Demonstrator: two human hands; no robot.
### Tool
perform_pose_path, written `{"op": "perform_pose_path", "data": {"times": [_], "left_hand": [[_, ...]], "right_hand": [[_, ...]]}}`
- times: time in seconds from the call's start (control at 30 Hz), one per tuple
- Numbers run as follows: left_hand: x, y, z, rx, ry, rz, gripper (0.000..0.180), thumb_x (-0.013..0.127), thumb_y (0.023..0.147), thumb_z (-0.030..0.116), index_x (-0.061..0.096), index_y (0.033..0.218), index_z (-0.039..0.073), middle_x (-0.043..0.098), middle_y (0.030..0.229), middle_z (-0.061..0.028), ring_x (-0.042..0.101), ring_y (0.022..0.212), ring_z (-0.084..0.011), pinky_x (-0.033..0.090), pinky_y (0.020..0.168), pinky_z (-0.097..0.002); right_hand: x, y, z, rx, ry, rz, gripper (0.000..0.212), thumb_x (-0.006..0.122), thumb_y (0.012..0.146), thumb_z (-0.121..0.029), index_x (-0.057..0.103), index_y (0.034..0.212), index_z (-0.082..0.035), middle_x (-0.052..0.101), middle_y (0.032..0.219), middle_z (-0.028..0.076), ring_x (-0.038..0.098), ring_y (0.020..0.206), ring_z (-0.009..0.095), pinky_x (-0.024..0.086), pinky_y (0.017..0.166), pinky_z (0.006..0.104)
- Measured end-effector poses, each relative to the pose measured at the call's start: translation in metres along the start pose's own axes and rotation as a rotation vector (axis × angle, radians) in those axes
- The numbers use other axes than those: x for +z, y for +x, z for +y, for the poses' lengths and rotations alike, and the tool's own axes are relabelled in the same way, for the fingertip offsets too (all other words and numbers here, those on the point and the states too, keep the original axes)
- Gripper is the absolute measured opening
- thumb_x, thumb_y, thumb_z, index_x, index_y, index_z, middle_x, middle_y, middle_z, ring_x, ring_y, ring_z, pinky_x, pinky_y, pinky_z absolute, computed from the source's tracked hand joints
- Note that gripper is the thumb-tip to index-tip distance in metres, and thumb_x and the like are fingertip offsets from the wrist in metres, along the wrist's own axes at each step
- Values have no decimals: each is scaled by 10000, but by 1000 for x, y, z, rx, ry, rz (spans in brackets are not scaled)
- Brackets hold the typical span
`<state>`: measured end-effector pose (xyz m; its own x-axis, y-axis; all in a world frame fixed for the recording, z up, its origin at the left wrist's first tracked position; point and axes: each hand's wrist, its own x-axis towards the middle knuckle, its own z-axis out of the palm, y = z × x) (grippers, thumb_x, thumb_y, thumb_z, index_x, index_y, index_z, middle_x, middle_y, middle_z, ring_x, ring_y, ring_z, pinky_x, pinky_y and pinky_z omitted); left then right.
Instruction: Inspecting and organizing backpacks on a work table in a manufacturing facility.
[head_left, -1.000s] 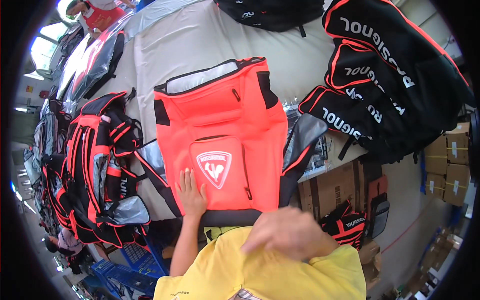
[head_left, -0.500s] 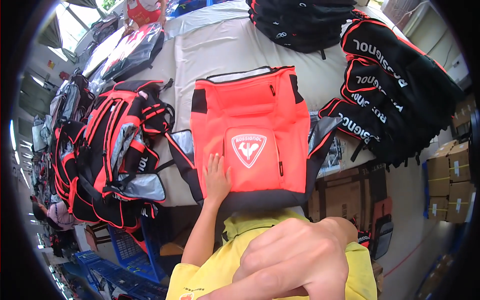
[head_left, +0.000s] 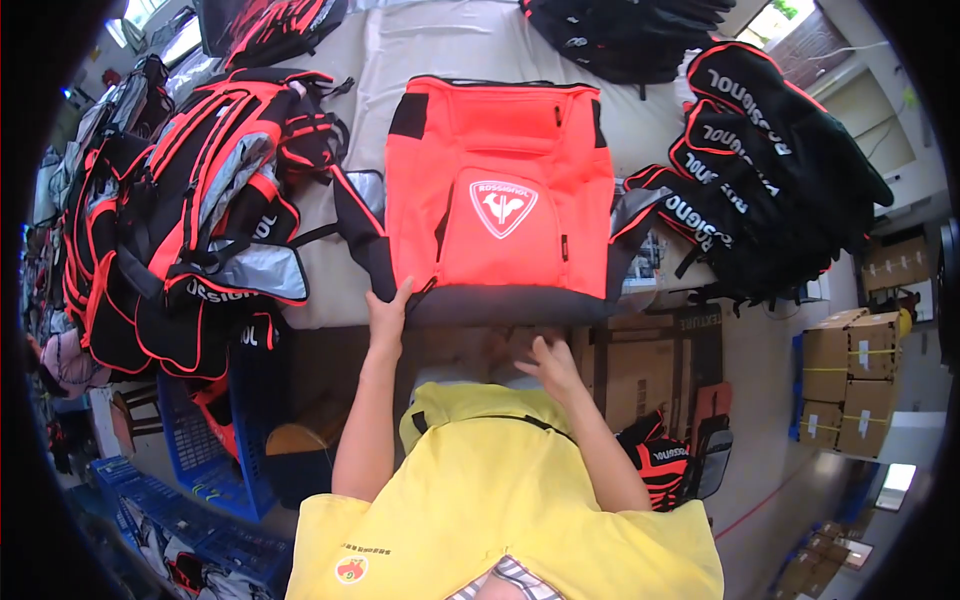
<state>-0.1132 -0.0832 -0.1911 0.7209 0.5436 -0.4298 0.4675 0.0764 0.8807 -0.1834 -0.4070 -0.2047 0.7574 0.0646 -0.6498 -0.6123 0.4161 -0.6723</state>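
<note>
A bright orange-red backpack point(head_left: 515, 230) with black corners, a dark grey base and a white shield-shaped emblem lies front up on the pale covered table. Its zipped top edge points away from me. My left hand point(head_left: 386, 318) grips the near left corner of the base, with some of its fingers hidden by the bag. Just below the near edge, right of the middle, my right hand point(head_left: 552, 366) holds nothing, its fingers apart and partly blurred. Grey-and-black side flaps point(head_left: 358, 215) spread out on both sides of the backpack.
Black bags with orange trim point(head_left: 190, 220) are heaped on the left. More black bags point(head_left: 750, 170) are stacked on the right, others point(head_left: 630, 35) at the back. Below stand a blue plastic crate point(head_left: 215, 450) and cardboard cartons point(head_left: 850, 375).
My right hand has gone from close in front of me to below the backpack's near edge. My left hand has slid off the bag's front to its near left corner.
</note>
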Motion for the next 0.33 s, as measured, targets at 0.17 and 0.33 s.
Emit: {"op": "perform_pose_path", "data": {"times": [0.17, 0.33], "left_hand": [[-25, 16, -37, 35, -123, -62, 966, 905, 886, 360, 395, 1568, -95, 548, 1527, -255, 551, 1387, -334, 435, 1177, -418], [31, 1, 5, 333, -285, -320, 891, 869, 920, 262, 406, 1626, -24, 528, 1601, -188, 538, 1438, -310, 403, 1229, -397]], "right_hand": [[44, 30, -3, 55, 182, -99, 664, 843, 946, -509, 607, 1428, -118, 666, 1359, 56, 607, 1303, 258, 539, 976, 566], [33, 73, -13, -138, 430, -42, 787, 818, 965, -512, 459, 1590, -195, 590, 1495, 98, 582, 1356, 346, 498, 1014, 676]]}}
